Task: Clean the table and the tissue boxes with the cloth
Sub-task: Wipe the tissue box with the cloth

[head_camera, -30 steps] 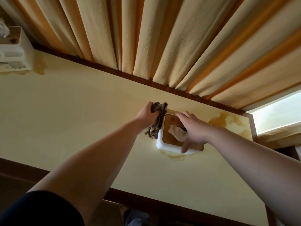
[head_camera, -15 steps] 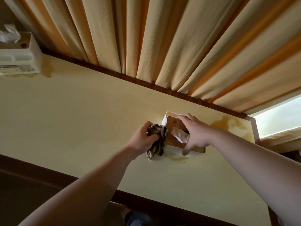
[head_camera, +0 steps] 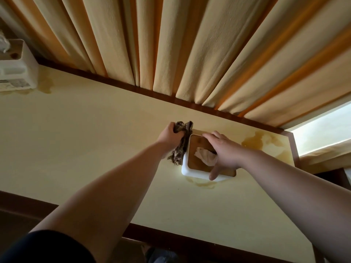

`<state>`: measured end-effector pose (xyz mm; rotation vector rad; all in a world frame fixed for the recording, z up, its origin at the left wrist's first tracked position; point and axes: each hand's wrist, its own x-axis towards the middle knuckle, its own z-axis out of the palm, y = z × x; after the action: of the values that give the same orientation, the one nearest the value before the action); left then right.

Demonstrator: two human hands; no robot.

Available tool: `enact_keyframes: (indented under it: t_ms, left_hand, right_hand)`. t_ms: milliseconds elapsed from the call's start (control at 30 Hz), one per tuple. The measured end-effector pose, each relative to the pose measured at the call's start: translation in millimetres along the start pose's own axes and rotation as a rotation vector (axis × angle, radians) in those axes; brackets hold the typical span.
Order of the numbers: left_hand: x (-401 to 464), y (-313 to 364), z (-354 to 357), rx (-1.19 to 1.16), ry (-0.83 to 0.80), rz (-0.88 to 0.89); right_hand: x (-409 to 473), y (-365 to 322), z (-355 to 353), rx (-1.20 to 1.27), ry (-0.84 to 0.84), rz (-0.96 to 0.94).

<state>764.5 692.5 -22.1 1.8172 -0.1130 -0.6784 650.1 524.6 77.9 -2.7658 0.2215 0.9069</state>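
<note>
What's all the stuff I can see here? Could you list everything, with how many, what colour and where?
White tissue box with brown wooden lid: one, right of table centre, white tissue poking out.
White plastic tissue box: one, far left table edge.
Dark patterned cloth: one, brown-grey, against the lidded box's left side.
Pale yellow table with dark wood trim: one, fills the middle.
Brownish liquid stains: several, at the right corner, under both boxes.
Cream and orange pleated curtains: behind the table.
Left hand: grips the cloth.
Right hand: fingers and thumb straddle the lidded box.
</note>
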Motion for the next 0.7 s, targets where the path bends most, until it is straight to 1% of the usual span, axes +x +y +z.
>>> enact_keyframes:
  t_ms: [200,400,567,700]
  left_hand:
    - [-28,-17,-2,0.050,-0.011,-0.005]
    - [-75,-36,3,0.027,0.015,-0.043]
    - [-90,-30,0,0.025,0.062,0.049]
    - [-73,-12,-2,0.050,0.055,0.082]
  right_hand:
    - [0,3,2,0.013,0.003,-0.017]
    - [0,5,3,-0.007,0.013,-0.042]
    - [-1,3,2,0.004,0.007,-0.036]
    - [-1,2,0,-0.018,-0.007,-0.027]
